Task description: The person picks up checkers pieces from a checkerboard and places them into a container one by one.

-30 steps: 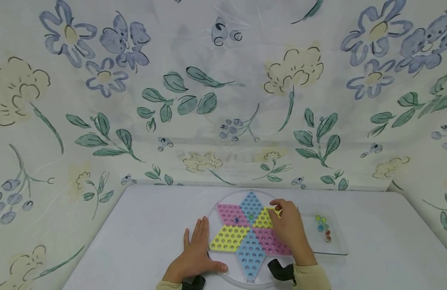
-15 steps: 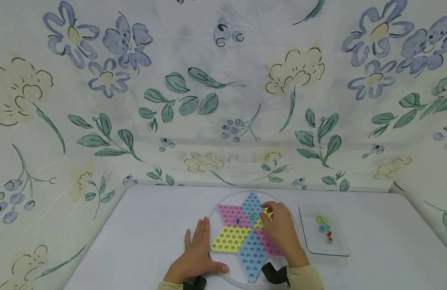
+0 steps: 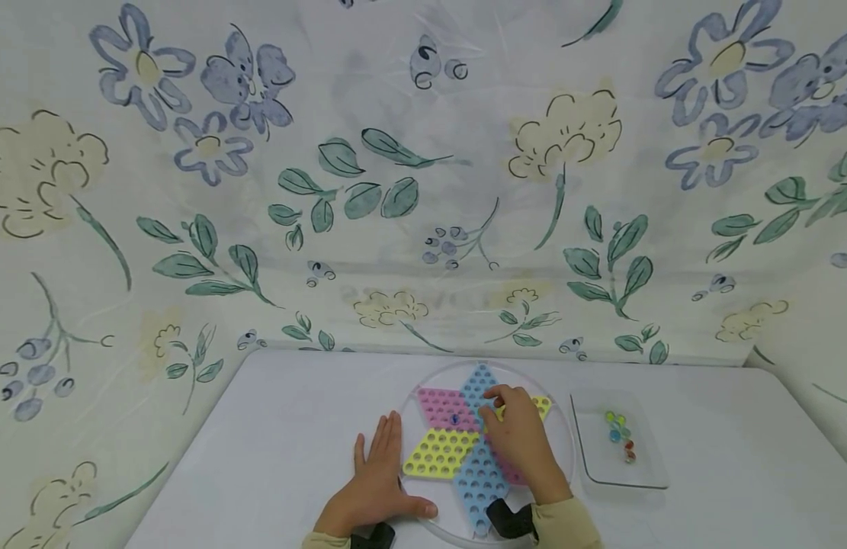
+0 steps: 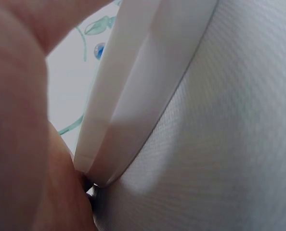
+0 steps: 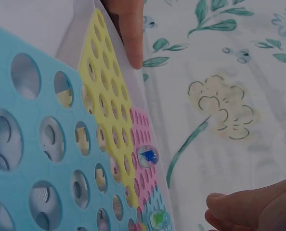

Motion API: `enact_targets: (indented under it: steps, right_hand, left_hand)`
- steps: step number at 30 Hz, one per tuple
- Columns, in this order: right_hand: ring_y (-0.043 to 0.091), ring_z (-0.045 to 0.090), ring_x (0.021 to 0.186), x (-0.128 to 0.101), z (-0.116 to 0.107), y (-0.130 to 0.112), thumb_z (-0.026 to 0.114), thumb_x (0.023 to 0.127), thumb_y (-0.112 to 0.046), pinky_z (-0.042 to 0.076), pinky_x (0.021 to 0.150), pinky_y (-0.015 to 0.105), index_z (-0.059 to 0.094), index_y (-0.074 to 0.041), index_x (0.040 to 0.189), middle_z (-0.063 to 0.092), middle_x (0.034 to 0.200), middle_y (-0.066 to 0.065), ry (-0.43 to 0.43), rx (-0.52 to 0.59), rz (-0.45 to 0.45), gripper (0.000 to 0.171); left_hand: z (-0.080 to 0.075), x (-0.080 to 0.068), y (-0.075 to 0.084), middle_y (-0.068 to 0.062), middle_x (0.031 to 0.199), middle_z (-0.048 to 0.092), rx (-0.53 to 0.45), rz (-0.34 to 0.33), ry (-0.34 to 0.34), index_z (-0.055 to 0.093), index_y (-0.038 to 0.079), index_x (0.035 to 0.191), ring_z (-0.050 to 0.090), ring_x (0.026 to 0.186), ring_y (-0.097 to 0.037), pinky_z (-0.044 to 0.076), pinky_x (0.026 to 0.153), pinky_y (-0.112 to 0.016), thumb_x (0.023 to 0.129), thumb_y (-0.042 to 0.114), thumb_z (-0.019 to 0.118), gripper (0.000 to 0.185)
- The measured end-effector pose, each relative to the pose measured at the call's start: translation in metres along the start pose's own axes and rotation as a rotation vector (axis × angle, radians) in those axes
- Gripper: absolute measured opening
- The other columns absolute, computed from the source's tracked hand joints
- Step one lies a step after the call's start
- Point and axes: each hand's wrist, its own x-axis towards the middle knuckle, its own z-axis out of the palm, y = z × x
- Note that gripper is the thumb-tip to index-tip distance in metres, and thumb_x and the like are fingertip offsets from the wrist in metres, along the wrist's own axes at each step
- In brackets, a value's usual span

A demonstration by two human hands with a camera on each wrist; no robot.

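Observation:
A round clear-rimmed Chinese checkers board with pink, yellow and blue holed sections lies on the table. My left hand rests along its left rim, fingers straight and thumb spread at the lower edge. Over the board's upper middle is my right hand, thumb and fingertips bent close together; whether a marble is between them is hidden. A blue-cored marble sits in a pink-section hole. In the right wrist view, a green-cored marble sits in the blue section, left of the thumb.
A clear square tray stands right of the board, holding several green, blue and red marbles. Floral cloth hangs behind the white table. Black wrist devices sit at both cuffs.
My right hand has moved left across the board, from the upper right yellow section to the upper blue one, uncovering the tray's left edge. The left hand keeps its place on the rim.

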Motion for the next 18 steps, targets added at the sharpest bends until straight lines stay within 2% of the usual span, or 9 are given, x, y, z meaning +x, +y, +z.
enact_targets:
  steps: [6,18]
  right_hand:
    - [0.015,0.043,0.071,0.003,0.003,0.003,0.066,0.095,-0.009,0.042,0.064,0.033,0.067,0.002,0.111,0.058,0.093,0.01,-0.012,0.003,-0.027,0.019]
    - [0.016,0.048,0.074,0.008,0.012,0.013,0.068,0.093,-0.011,0.044,0.066,0.035,0.068,0.001,0.112,0.059,0.096,0.011,-0.053,0.031,0.042,0.023]
  left_hand:
    - [0.0,0.0,0.001,-0.028,0.164,0.0,-0.003,0.0,0.0,-0.001,-0.011,0.156,-0.005,0.152,-0.042,-0.012,0.112,-0.067,0.065,0.062,0.087,0.146]
    - [0.001,0.002,-0.001,-0.028,0.165,-0.002,0.011,-0.002,-0.002,-0.002,-0.01,0.156,-0.006,0.152,-0.041,-0.012,0.113,-0.066,0.065,0.064,0.086,0.147]
